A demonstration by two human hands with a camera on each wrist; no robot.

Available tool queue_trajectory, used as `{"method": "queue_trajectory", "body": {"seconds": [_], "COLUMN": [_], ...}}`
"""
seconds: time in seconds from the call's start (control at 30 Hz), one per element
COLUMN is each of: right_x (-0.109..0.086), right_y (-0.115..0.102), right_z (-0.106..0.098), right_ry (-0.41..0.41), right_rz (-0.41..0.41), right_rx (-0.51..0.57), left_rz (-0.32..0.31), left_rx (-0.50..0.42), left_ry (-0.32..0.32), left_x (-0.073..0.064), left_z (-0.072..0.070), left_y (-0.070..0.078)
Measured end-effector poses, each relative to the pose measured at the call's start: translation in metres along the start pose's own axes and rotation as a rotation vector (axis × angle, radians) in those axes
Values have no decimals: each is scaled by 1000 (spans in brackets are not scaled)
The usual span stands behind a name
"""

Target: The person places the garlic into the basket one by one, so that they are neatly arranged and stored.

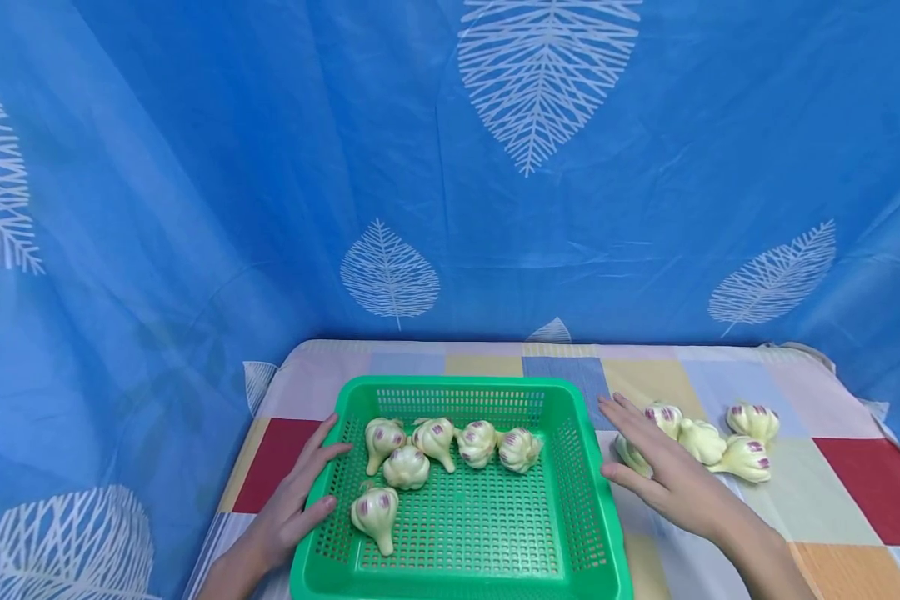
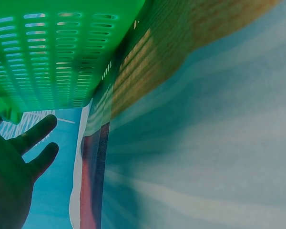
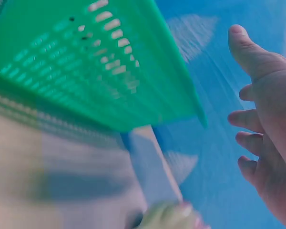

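A green perforated plastic basket (image 1: 461, 382) holds several garlic bulbs (image 1: 407, 467), mostly at its back; one bulb (image 1: 376, 518) lies nearer the front left. My left hand (image 1: 288, 500) is at the basket's left rim, fingers spread and fairly straight; whether it touches the rim I cannot tell. Its fingers (image 2: 40, 160) show beside the basket wall (image 2: 52, 57) in the left wrist view. My right hand (image 1: 671, 479) hovers off the basket's right side, fingers extended and holding nothing. In the right wrist view the right hand (image 3: 276, 119) is apart from the basket (image 3: 148, 86).
More garlic bulbs (image 1: 746, 458) lie in a loose group on the right, partly behind my right hand. A patchwork cloth (image 1: 855, 492) covers the table. Blue curtain fabric (image 1: 480, 250) with white leaf prints hangs behind and at the sides.
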State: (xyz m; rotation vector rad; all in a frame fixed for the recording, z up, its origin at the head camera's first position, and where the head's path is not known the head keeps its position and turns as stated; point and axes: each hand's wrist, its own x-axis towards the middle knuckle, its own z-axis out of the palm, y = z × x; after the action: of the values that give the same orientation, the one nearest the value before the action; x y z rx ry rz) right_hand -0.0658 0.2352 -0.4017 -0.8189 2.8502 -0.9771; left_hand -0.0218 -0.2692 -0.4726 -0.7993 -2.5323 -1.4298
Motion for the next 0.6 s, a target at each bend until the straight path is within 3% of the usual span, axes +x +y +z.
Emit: {"method": "queue_trajectory", "body": {"seconds": [0.17, 0.43, 0.6], "right_x": [-32, -80, -105], "right_y": [23, 60, 80], "right_z": [7, 19, 22], "right_ry": [169, 403, 655], "right_rz": [65, 253, 394], "right_rx": [36, 90, 221], "left_rz": [1, -5, -10], "left_rx": [-4, -11, -8], "left_ry": [-1, 0, -4], "left_x": [0, -2, -1], "left_z": [0, -1, 0], "left_y": [0, 0, -1]}}
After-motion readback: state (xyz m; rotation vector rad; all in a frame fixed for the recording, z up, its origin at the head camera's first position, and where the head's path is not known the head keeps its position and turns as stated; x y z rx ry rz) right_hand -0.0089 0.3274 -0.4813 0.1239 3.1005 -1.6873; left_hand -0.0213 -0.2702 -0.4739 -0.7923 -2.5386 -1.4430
